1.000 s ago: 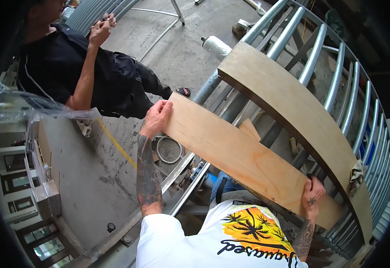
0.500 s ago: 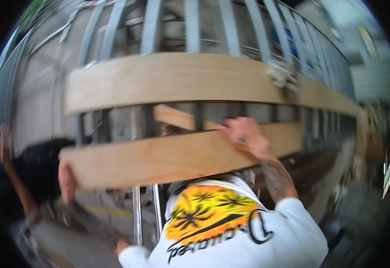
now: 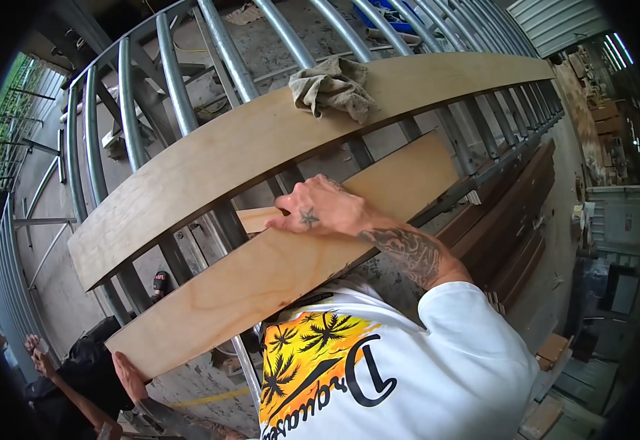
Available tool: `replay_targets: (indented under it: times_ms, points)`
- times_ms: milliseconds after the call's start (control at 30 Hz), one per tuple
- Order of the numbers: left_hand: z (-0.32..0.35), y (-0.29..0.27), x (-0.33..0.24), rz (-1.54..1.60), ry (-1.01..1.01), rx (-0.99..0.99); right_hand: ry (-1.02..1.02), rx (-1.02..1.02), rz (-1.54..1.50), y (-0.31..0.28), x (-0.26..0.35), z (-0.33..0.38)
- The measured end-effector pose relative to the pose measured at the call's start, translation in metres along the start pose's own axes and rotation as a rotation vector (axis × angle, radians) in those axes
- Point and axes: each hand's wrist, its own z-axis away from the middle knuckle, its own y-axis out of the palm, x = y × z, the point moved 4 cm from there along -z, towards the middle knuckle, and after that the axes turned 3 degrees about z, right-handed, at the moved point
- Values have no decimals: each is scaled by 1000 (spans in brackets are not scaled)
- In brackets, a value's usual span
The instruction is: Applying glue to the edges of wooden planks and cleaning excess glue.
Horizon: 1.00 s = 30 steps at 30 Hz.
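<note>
Partly hidden behind a plywood board, right hand and left hand, both clasped around its edges.

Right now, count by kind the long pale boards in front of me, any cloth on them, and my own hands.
Nearer board and farther board: 2 boards
Cloth: 1
Left hand and right hand: 2 hands
Total: 5

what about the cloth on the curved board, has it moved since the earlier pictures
No, no visible shift: the cloth lies on the curved board, at its far edge, as before; the view has turned.
</note>
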Motion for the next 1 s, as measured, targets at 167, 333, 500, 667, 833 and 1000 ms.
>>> replay_targets:
  times_ms: [167, 333, 500, 667, 833, 1000]
  points:
    - [-19, -5, 5, -43, 6, 62, 25, 15, -19, -7, -9, -3]
    - [9, -30, 24, -713, 216, -65, -56, 52, 149, 12, -2, -16]
    - [-33, 52, 23, -526, 111, -111, 172, -1, 93, -10, -2, 6]
    - [2, 48, 36, -198, 33, -176, 38, -73, 80, -1, -7, 7]
    - [7, 57, 21, -303, 16, -251, 57, -82, 166, 8, -21, 1]
    - [7, 60, 11, -360, -62, -238, 49, -218, 268, 18, -36, 3]
